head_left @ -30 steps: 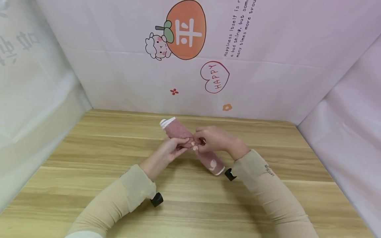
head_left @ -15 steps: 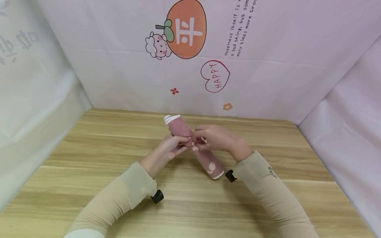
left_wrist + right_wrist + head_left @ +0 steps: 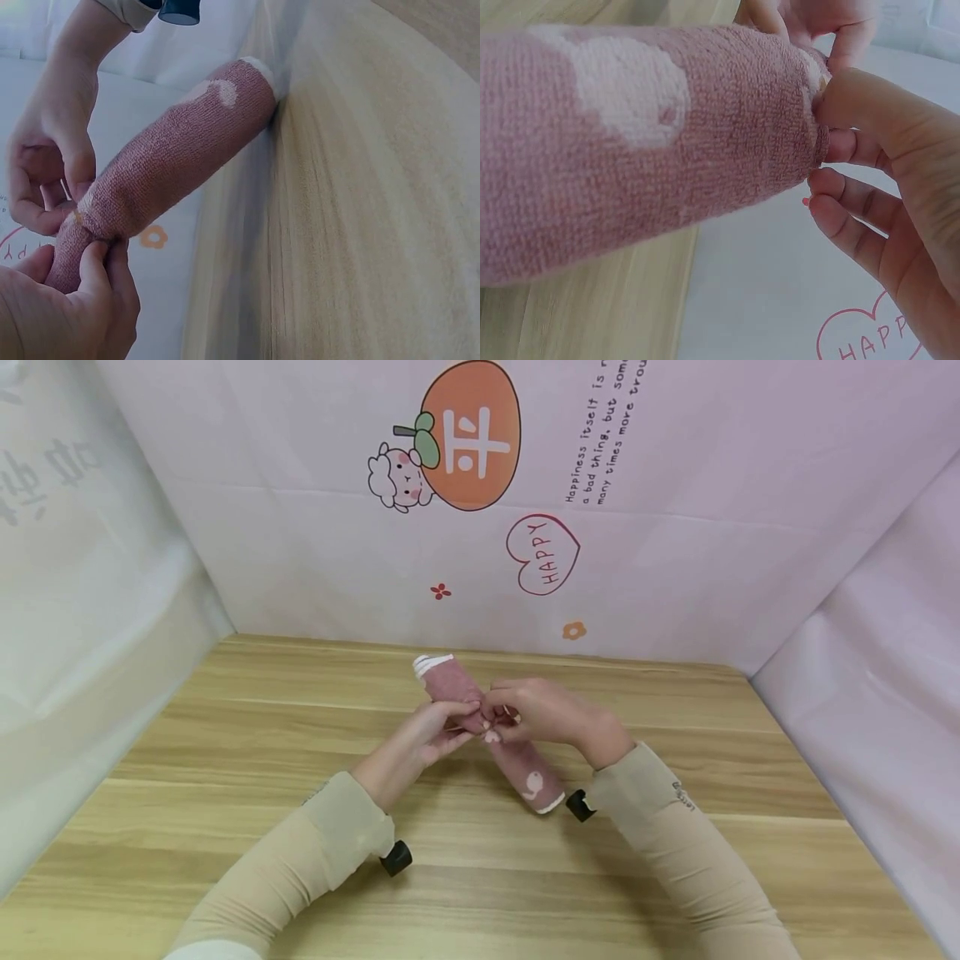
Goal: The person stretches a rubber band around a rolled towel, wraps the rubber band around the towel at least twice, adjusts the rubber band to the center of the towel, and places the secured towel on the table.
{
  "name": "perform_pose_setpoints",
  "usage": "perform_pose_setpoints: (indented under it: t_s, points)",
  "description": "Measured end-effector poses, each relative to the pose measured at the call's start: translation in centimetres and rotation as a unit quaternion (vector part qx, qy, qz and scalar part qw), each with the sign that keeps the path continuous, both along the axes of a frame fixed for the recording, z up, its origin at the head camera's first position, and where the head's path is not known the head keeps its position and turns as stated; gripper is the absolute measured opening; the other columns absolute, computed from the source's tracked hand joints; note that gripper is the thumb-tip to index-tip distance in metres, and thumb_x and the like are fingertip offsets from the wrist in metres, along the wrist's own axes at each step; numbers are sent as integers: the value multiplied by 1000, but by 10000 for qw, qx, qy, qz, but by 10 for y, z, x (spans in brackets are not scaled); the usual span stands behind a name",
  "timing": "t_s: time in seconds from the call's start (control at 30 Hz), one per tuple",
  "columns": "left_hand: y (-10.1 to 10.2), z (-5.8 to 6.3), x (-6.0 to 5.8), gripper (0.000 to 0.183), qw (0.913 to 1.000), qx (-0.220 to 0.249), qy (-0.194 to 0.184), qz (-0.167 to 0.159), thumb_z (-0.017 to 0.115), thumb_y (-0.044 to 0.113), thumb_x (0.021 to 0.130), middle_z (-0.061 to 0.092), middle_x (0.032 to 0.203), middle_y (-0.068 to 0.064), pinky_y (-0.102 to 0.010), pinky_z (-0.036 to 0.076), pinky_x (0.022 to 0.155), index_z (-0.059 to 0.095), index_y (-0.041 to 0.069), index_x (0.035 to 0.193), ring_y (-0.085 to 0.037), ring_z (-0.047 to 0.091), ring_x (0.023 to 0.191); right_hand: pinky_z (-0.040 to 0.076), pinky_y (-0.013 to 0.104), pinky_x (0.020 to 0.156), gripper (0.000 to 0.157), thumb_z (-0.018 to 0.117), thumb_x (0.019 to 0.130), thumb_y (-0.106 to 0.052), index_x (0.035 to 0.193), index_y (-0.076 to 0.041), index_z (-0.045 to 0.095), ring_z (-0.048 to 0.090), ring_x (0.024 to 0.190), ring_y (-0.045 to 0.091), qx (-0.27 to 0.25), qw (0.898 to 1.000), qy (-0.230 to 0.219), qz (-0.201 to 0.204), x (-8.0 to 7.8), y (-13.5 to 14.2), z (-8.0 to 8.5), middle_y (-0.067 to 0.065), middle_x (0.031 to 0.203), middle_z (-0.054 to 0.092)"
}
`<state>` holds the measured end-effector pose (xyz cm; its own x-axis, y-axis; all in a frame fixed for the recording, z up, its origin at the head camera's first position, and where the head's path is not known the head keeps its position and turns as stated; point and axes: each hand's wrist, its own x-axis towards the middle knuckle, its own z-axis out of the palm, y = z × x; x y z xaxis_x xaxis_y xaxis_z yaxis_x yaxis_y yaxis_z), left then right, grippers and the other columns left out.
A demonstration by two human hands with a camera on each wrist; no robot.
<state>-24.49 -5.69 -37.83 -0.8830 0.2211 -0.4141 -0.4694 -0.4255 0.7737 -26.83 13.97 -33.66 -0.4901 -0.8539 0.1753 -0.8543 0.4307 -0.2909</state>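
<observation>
A pink towel, rolled into a tube with white edges and pale printed figures, slants between both hands. Its middle is pinched to a narrow waist. My left hand grips the roll just left of that waist, thumb on top and fingers beneath. On the other side, the fingertips of my right hand pinch in at the waist. A thin yellowish strand shows there in the left wrist view, right at the right hand's fingertips; most of it is hidden. Close up, the towel fills much of the right wrist view.
Under the hands lies a wood-grain table. A white printed cloth hangs behind its far edge, with more white cloth at both sides. Dark camera pieces stick out from the two wrists.
Over the past second the towel roll has turned to a steeper slant, its far end shifting right and its near end dropping slightly. Both hands keep their places at the waist.
</observation>
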Motion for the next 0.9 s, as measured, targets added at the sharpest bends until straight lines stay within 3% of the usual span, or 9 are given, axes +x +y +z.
perform_pose_setpoints:
  t_s: [0.27,0.43,0.57,0.73,0.9]
  points:
    - [-1,-2,1,4,9997,68,-250,13,59,1,101,67,90,-8,-23,59,72,62,3,104,-19,66,80,49,25,63,18,79,83,-4,86,-16,66,52,73,8,281,9996,-71,37,-2,-3,1,-5,81,55]
    - [0,-2,3,6,9995,128,-288,18,58,1,102,65,95,-10,-24,60,72,61,4,106,-19,67,80,43,24,60,21,76,80,-2,79,-17,60,46,68,6,396,9992,-66,10,-1,-4,2,-6,76,49]
    - [1,0,6,8,9993,236,-269,58,56,0,102,65,102,-13,-28,60,83,60,1,110,-21,68,85,40,23,59,21,71,76,0,74,-15,57,44,66,7,315,9993,-187,-112,0,-1,2,-6,74,47]
    - [1,-3,9,9,9993,229,-245,142,54,-2,103,65,104,-13,-39,50,104,60,0,109,-24,66,97,41,23,59,21,72,76,-2,73,-15,57,45,66,7,340,9984,-365,-273,0,2,0,-6,72,50]
    - [1,-6,12,9,9994,218,-140,247,51,-3,104,67,100,-12,-42,44,110,60,-1,106,-26,65,102,41,22,58,22,74,77,-3,72,-16,56,46,64,6,360,9978,-461,-300,1,2,-1,-7,71,50]
